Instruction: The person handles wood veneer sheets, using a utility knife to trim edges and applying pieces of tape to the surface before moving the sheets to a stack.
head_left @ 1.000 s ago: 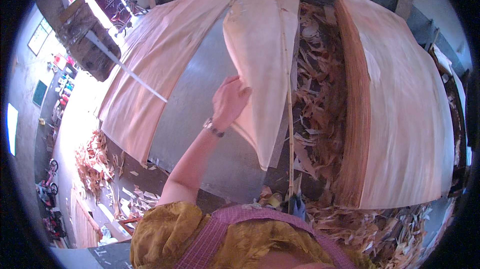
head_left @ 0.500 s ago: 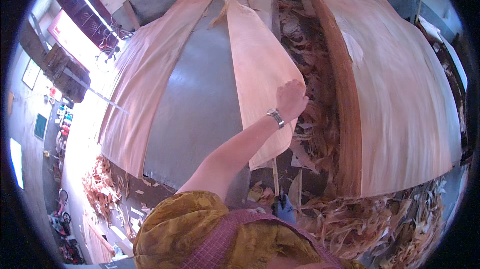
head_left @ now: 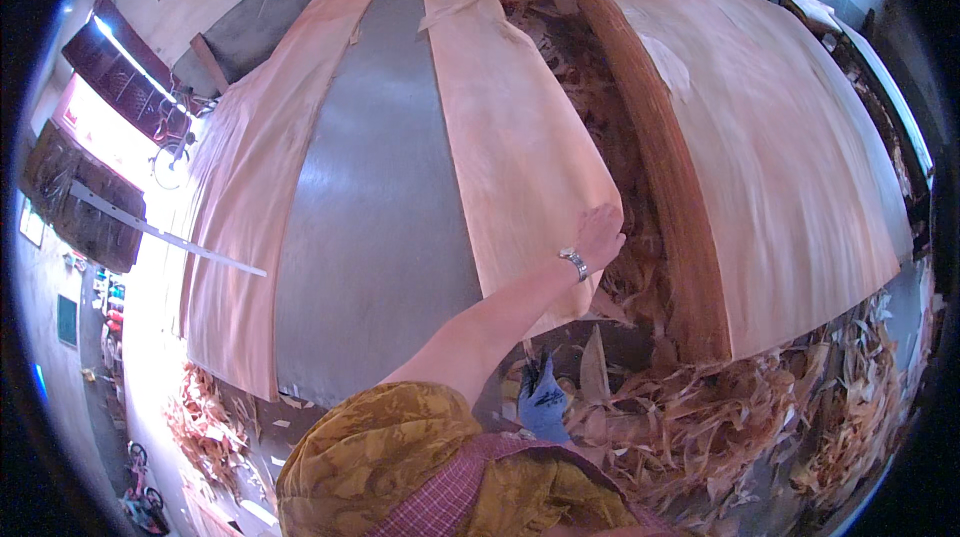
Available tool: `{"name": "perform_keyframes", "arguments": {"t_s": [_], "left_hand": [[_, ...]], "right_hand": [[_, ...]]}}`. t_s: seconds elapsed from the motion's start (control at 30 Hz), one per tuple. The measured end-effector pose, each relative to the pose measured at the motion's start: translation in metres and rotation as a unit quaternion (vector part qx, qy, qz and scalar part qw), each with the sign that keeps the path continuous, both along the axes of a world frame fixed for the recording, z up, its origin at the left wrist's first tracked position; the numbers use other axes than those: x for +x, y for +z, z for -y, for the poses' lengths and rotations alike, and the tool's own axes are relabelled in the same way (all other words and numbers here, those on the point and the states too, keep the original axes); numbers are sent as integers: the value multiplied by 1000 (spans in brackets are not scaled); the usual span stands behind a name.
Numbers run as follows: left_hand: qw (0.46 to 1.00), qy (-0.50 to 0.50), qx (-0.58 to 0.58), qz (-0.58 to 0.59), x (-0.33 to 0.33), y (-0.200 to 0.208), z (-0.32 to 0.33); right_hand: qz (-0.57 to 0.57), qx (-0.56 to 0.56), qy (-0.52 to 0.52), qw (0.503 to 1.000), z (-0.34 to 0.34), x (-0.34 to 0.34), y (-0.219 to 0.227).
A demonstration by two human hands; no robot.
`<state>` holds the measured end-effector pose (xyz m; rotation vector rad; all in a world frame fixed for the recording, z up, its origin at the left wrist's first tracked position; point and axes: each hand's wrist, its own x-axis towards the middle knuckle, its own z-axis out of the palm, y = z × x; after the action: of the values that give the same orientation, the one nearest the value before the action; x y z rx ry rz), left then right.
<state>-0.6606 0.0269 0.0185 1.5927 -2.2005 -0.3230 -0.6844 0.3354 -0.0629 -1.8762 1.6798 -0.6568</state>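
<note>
A long, pale sheet of wood veneer [head_left: 510, 147] lies lengthwise in front of me, on the right part of a smooth grey tabletop [head_left: 375, 167]. My left hand [head_left: 600, 235], bare and with a metal watch at the wrist, grips the sheet's right edge near its closer end. Lower down, my right hand [head_left: 543, 402] wears a blue glove with dark fingers. It is closed around a thin stick [head_left: 528, 348], most of which is hidden by the sheet and the glove.
Stacked veneer [head_left: 245, 177] covers the table's left side. To the right stands a thick veneer stack [head_left: 790, 157] with a reddish-brown side. Torn scraps [head_left: 690, 417] heap up on the floor and fill the gap. A white strip [head_left: 170, 232] juts in from the left.
My left hand has come a little nearer with the sheet's edge. The gloved right hand shows more fully, and less of the stick is visible. The whole view has shifted.
</note>
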Motion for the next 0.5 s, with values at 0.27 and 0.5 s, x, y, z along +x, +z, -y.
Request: {"name": "perform_keyframes", "arguments": {"t_s": [0.27,0.5], "left_hand": [[995,-41,28,-82,38,-11,-15],[985,-4,-39,-170,95,76,-44]], "right_hand": [[138,86,30,986,69,55,39],[501,332,-88,794,102,-2,94]]}}
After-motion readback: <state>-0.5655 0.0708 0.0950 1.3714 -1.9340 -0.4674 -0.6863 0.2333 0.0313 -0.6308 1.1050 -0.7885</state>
